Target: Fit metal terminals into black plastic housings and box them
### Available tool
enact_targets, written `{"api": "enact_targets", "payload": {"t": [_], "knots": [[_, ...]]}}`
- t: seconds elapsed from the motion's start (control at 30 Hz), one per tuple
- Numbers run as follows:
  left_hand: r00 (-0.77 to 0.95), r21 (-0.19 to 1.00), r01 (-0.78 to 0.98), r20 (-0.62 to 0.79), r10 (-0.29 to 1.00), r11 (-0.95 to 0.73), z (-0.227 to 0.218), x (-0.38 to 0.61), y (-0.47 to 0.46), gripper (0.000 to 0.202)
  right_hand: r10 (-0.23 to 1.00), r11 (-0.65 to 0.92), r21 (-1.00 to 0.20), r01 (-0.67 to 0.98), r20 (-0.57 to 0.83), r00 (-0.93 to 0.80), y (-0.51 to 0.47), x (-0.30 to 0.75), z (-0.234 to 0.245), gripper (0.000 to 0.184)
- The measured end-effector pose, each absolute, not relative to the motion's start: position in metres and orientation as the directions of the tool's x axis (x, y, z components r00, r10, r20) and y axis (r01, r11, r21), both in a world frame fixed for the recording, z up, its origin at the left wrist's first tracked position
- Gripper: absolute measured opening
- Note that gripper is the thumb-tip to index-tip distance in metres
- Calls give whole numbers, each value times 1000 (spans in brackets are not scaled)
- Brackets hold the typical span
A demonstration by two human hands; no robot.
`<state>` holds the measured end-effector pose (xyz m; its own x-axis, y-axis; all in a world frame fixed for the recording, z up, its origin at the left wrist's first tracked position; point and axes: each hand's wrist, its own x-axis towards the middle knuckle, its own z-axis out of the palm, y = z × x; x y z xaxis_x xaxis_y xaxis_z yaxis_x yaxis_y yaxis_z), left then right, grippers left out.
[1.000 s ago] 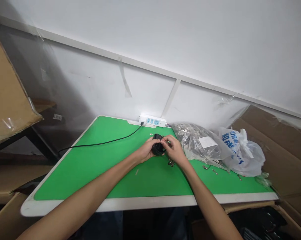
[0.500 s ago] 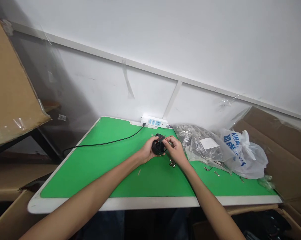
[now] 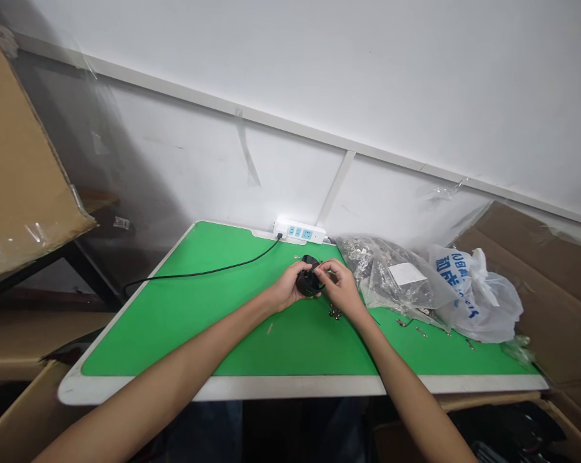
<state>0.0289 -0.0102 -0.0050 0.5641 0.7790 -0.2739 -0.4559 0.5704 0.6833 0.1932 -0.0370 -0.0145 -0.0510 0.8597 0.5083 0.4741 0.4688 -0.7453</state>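
A small round black part [image 3: 308,281] sits over the far middle of the green table mat [image 3: 213,315]. My left hand [image 3: 286,288] is wrapped round its left side. My right hand [image 3: 339,287] pinches at its right edge with fingers pressed together; whether a small piece is between them is too small to tell. A few small metal pieces [image 3: 335,313] lie on the mat just below my right wrist.
A white power strip [image 3: 299,231] lies at the mat's far edge with a black cable [image 3: 198,274] running left. A clear bag of metal parts [image 3: 391,280] and a white plastic bag [image 3: 473,297] lie at the right. Cardboard boxes [image 3: 20,167] flank both sides.
Both hands stay on the black part; my right fingers have shifted slightly on its edge. The view moved a little.
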Motion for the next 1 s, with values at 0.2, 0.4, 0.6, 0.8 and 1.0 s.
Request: {"api": "enact_targets", "payload": {"t": [0.2, 0.4, 0.6, 0.8, 1.0], "knots": [[542, 707, -470, -241, 805, 528, -5, 29, -12, 5, 847, 491, -740, 460, 530, -52, -36, 193, -18, 34], [520, 739, -471, -208, 829, 481, -3, 29, -15, 13, 825, 532, -705, 470, 557, -99, -37, 193, -17, 30], [496, 736, -473, -232, 837, 484, -5, 30, -13, 11, 845, 495, -763, 415, 535, -24, -34, 190, -22, 34], [519, 737, -476, -204, 830, 479, -6, 28, -12, 14, 850, 487, -775, 402, 526, -17, -34, 190, -22, 34], [526, 744, -488, -168, 834, 458, -11, 28, -12, 18, 832, 518, -730, 447, 551, -65, -37, 190, -18, 31]]}}
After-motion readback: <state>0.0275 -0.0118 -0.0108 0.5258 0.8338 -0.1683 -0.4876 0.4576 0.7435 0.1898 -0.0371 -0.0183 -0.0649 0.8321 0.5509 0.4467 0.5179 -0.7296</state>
